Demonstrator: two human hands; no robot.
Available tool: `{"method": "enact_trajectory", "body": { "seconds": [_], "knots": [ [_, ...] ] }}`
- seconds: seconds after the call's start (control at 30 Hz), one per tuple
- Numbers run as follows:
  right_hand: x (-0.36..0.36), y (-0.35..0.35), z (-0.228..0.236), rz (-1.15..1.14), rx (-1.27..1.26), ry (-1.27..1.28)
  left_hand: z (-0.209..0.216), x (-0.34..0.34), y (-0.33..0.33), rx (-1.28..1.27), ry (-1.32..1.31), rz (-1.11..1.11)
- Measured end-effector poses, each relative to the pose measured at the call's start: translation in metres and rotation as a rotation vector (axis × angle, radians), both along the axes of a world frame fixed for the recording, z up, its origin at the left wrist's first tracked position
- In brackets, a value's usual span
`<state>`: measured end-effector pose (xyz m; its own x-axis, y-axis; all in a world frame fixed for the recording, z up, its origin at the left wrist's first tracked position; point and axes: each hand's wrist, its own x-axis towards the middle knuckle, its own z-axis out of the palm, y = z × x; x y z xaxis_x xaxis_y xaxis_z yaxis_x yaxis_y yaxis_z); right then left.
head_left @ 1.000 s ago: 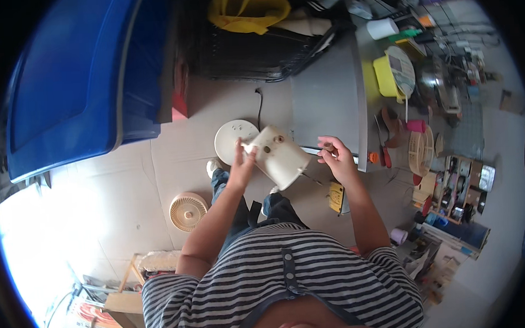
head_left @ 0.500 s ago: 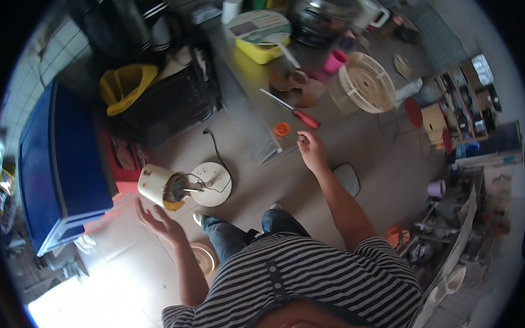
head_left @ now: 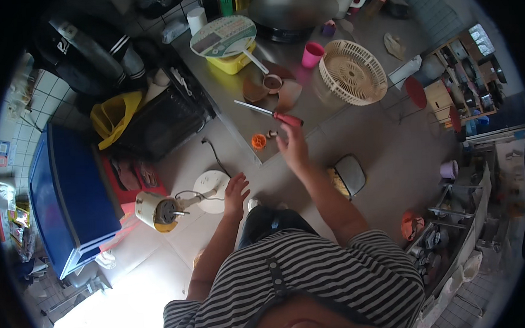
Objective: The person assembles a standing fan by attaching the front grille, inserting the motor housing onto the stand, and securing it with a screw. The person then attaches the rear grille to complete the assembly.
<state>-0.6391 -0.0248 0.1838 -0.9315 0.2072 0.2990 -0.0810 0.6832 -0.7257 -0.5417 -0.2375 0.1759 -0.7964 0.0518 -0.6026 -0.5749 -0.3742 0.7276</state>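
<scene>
My right hand (head_left: 294, 146) is at the near edge of the metal table, fingers slightly curled and apart. Its fingertips are beside the red handle of a screwdriver (head_left: 287, 119); whether they touch it is unclear. A small brownish knob-like part (head_left: 272, 134) lies just left of the fingertips, next to an orange round cap (head_left: 258, 141). My left hand (head_left: 235, 193) is held in the air, fingers spread, with nothing in it. Below it stands an electric fan without its grille, with a cream motor housing (head_left: 153, 211) and a round white base (head_left: 208, 197).
On the metal table (head_left: 231, 121) are brown translucent fan blades (head_left: 289, 94), a cream fan grille (head_left: 352, 73), a pink cup (head_left: 313, 55) and a hand fan (head_left: 225, 36) over a yellow container (head_left: 233, 63). A blue cabinet (head_left: 70, 196) stands left; a stool (head_left: 349, 175) is at right.
The view has shifted. My left hand has moved rightward from beside the motor housing to over the base's edge. My right hand has come closer to the screwdriver; the small knob-like part now shows on the table.
</scene>
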Motion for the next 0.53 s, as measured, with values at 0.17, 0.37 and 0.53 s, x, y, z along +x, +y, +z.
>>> {"method": "enact_trajectory", "body": {
  "seconds": [0.17,0.37,0.53],
  "knots": [
    [0.018,-0.096,0.034,0.675,0.042,0.249,0.017,-0.078,0.001,0.528,-0.095,0.081],
    [-0.006,-0.080,0.040,0.869,0.092,-0.566,0.051,-0.105,-0.034,-0.336,0.824,-0.116],
    [-0.046,-0.049,0.070,0.920,-0.730,-0.720,0.012,-0.107,0.016,-0.554,0.710,-0.048]
  ]
}}
